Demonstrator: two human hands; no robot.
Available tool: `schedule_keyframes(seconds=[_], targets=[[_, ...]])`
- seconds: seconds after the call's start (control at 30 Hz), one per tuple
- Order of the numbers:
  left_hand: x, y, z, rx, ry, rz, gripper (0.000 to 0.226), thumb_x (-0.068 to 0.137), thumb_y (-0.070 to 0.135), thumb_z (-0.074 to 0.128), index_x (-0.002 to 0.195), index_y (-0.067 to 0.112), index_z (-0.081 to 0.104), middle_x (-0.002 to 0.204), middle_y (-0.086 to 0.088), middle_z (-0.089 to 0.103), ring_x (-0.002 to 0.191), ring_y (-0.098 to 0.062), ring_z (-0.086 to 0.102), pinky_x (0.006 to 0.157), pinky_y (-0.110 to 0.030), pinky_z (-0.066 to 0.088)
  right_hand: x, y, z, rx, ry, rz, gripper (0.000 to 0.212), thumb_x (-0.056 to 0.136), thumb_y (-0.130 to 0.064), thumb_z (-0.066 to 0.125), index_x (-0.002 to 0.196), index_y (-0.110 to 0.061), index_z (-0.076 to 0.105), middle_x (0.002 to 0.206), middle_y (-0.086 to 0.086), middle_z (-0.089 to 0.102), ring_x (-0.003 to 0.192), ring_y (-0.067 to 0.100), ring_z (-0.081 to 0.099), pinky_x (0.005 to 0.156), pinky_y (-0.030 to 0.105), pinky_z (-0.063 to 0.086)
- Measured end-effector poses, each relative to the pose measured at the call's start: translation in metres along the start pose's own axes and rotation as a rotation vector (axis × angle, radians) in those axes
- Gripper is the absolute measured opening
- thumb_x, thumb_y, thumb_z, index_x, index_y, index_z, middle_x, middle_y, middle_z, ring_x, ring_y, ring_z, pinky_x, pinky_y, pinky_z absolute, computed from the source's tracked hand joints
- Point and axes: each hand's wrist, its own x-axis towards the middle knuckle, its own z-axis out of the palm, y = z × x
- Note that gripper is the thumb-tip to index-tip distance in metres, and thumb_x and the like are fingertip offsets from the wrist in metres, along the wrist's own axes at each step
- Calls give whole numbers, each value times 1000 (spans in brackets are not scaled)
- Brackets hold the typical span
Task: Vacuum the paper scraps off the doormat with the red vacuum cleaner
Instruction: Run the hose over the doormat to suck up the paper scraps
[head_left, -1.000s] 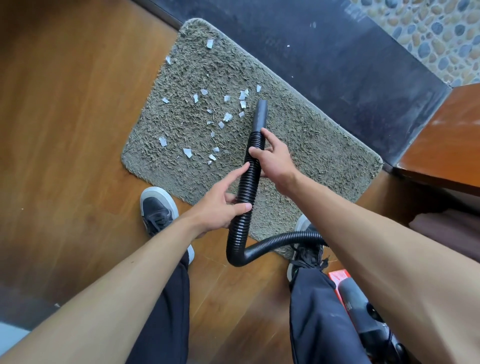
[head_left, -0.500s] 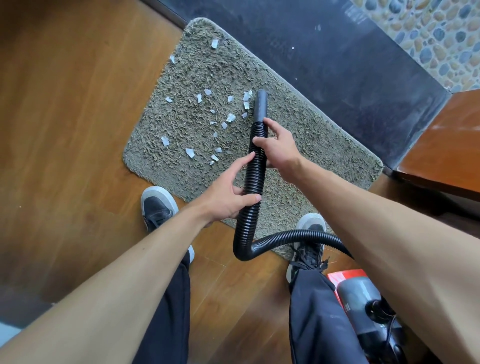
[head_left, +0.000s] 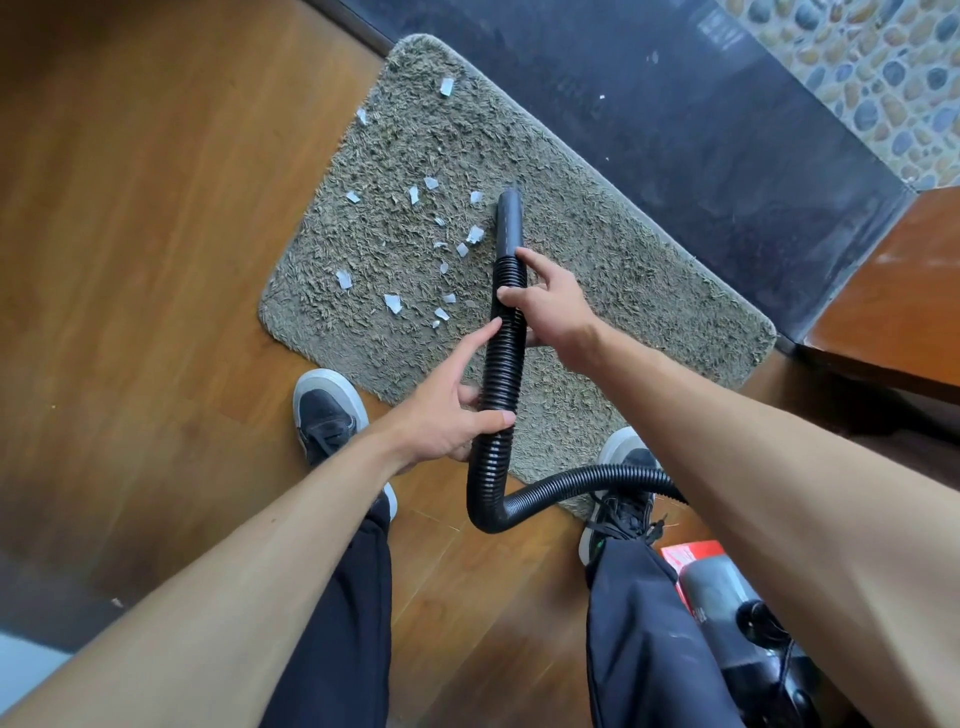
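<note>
A shaggy grey-green doormat lies on the wooden floor, with several white paper scraps strewn over its left half. A black ribbed vacuum hose runs up across the mat, its smooth nozzle resting near the scraps in the middle. My right hand grips the hose just below the nozzle. My left hand holds the hose lower down, thumb over it and index finger stretched along it. The red and grey vacuum body sits at the bottom right, partly hidden by my right arm and leg.
My two dark shoes stand at the mat's near edge, the right one on its corner. A dark tiled strip borders the mat's far side, with pebble flooring beyond. A brown wooden ledge is at the right.
The nozzle has slid forward over the mat, and the scraps that lay beside its tip are gone. Both hands moved up with the hose. More of the vacuum body shows.
</note>
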Motion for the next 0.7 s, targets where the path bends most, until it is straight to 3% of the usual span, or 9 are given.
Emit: schedule_keyframes(seconds=[0.13,0.2,0.33,0.4,0.47,0.6,0.7], targets=[[1,0,5,19,-26,-9,93,90,2,68,143,64,22,95,-17,67,77,-23,66,61,-39,49,-5,9,-8,34,19,19,64,92,-2,57,149,-24,35,116,15,63,91,24,69,76,48,60],[1,-1,6,33,-39,-18,93,90,3,68,142,65,22,98,-21,66,79,-25,65,64,-41,49,-8,13,-10,60,27,35,64,93,-3,56,149,-24,34,117,14,63,91,23,69,75,46,60],[-4,-5,6,35,-50,-29,93,90,2,68,143,63,21,93,-14,64,77,-22,64,60,-36,51,-13,18,-7,70,28,48,63,93,-3,56,148,-24,36,116,15,62,87,20,68,63,36,60],[-9,-7,4,19,-43,-33,92,90,2,67,143,63,22,92,-11,65,75,-18,66,59,-33,53,-14,19,-1,70,26,49,63,93,-2,57,149,-23,35,111,15,62,84,19,68,63,37,60],[-14,-10,0,15,-29,-37,92,91,3,67,143,63,22,92,-9,67,75,-16,67,63,-36,55,-14,18,5,60,14,50,64,93,-2,57,149,-23,34,111,15,63,84,20,68,68,41,61],[-21,-15,-8,-1,-4,-36,92,91,3,66,144,63,21,89,-6,69,77,-16,69,68,-42,56,-14,16,18,46,-39,56,65,93,-2,56,150,-23,32,116,17,62,88,22,68,63,37,61],[-24,-17,-10,-24,9,-38,92,92,2,66,144,63,21,92,-10,69,80,-17,69,69,-43,56,-13,14,25,20,-48,52,66,93,-1,56,150,-23,32,116,17,62,93,27,68,71,43,61]])
